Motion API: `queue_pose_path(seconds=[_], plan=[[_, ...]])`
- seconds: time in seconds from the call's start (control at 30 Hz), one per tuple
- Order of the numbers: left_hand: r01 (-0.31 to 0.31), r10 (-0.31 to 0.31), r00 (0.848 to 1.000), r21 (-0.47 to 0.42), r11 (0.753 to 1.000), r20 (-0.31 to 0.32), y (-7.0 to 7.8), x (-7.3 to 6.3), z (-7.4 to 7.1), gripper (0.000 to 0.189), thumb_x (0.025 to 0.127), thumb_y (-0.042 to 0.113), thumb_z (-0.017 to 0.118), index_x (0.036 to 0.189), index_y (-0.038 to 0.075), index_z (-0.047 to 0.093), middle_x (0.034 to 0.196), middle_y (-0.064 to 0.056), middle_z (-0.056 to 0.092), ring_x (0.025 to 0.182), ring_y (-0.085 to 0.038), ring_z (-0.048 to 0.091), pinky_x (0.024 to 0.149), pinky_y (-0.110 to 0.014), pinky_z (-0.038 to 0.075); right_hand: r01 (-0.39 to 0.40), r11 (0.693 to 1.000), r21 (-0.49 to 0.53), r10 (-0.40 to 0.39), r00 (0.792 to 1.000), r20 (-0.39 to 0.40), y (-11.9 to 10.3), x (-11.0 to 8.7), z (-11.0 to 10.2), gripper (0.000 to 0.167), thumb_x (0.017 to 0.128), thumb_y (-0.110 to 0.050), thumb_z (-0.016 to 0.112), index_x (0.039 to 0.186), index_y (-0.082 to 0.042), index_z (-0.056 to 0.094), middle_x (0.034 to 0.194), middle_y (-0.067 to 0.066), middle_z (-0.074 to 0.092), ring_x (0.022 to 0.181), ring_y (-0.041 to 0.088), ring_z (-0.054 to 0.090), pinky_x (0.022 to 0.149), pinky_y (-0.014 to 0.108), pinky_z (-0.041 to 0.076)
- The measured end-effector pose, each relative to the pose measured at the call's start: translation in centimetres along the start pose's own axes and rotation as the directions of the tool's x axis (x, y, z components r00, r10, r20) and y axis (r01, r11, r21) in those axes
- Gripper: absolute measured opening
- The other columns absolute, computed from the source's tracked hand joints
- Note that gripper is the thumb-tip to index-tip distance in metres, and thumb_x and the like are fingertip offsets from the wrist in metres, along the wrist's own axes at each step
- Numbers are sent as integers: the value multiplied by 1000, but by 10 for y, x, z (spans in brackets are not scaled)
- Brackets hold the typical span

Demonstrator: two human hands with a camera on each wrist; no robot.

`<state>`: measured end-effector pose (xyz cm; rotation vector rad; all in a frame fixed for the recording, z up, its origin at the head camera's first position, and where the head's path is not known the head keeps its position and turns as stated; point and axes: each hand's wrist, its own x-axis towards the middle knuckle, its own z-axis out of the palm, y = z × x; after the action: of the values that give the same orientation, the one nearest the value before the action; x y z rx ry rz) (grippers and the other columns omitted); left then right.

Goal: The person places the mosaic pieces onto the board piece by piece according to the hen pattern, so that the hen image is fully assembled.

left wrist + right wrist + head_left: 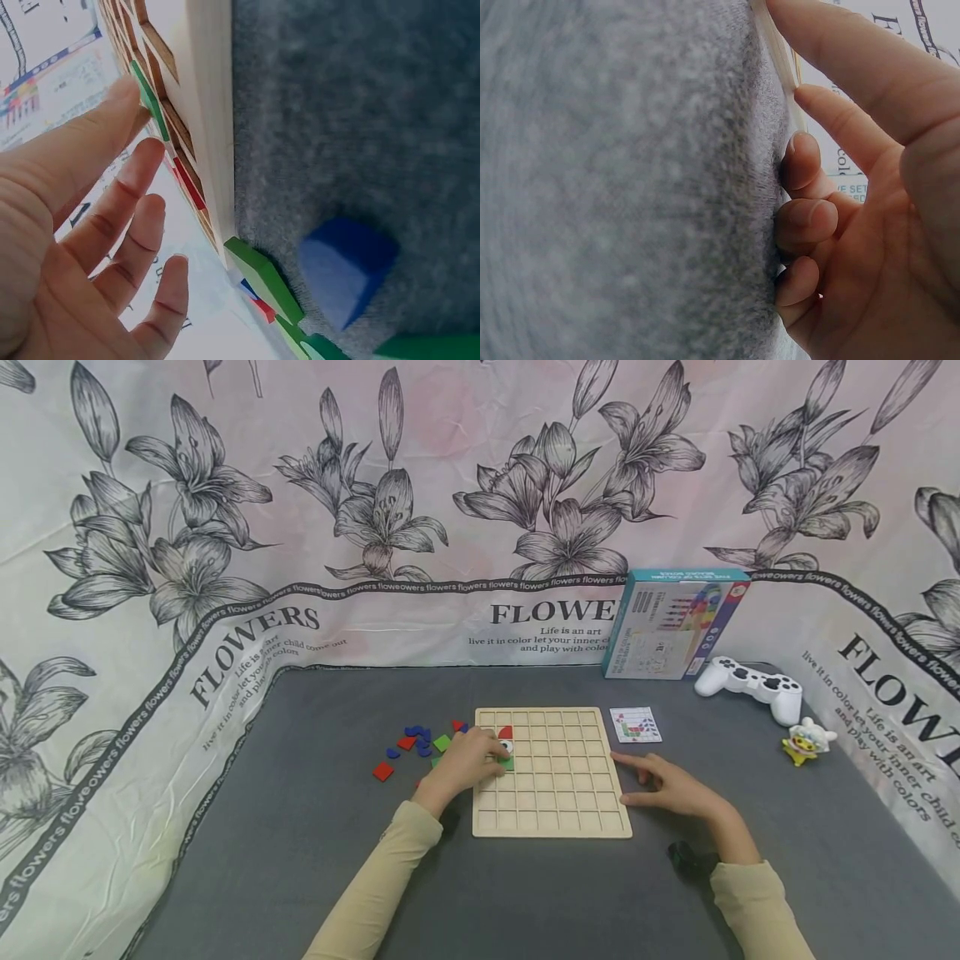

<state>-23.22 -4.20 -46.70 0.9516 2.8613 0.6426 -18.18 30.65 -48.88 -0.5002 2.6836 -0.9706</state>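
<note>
A wooden grid board (555, 817) lies on the grey cloth. My left hand (467, 758) is over its left side, thumb and index fingertips pinching a green tile (151, 100) at the grid; the other fingers are loosely spread. Just above this tile in the head view sit a white piece (507, 747) and a red piece (506, 732), partly covered by the fingers. At the board's right edge, my right hand (671, 789) touches the side with extended thumb and index finger, while its remaining fingers bend against the cloth.
Left of the board are scattered red tiles (383, 772), blue pieces (423, 748) and green tiles (442, 742). A pattern card (636, 725) lies right of it. Farther back stand a box (667, 631), a white game controller (750, 687) and a small figurine (807, 741).
</note>
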Motion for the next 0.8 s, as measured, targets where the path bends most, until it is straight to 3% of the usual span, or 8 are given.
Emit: queue_pose_path(seconds=[0.3, 0.63, 0.8], plan=[[26, -27, 999, -47, 999, -25, -13, -7, -5, 18, 83, 18, 69, 101, 16, 74, 95, 1, 64, 84, -17, 53, 74, -36, 38, 39, 999, 8, -39, 999, -14, 2, 0, 1, 72, 77, -35, 74, 138, -11, 44, 82, 3, 38, 69, 13, 34, 57, 24, 30], [117, -118, 991, -26, 993, -54, -37, -17, -16, 22, 81, 21, 71, 103, 18, 72, 110, -2, 63, 105, -26, 51, 93, -52, 36, 6, 1000, 9, -6, 1000, 6, 0, -1, 0, 73, 77, -36, 73, 140, -12, 43, 84, 4, 39, 69, 15, 35, 57, 24, 30], [144, -145, 987, -17, 989, -65, -46, -26, -21, 21, 81, 23, 71, 102, 19, 72, 105, 1, 63, 98, -22, 50, 91, -51, 36, -8, 1000, 3, 8, 1000, 4, 1, 0, 0, 74, 77, -37, 73, 140, -14, 42, 84, 4, 39, 69, 15, 35, 57, 24, 30]])
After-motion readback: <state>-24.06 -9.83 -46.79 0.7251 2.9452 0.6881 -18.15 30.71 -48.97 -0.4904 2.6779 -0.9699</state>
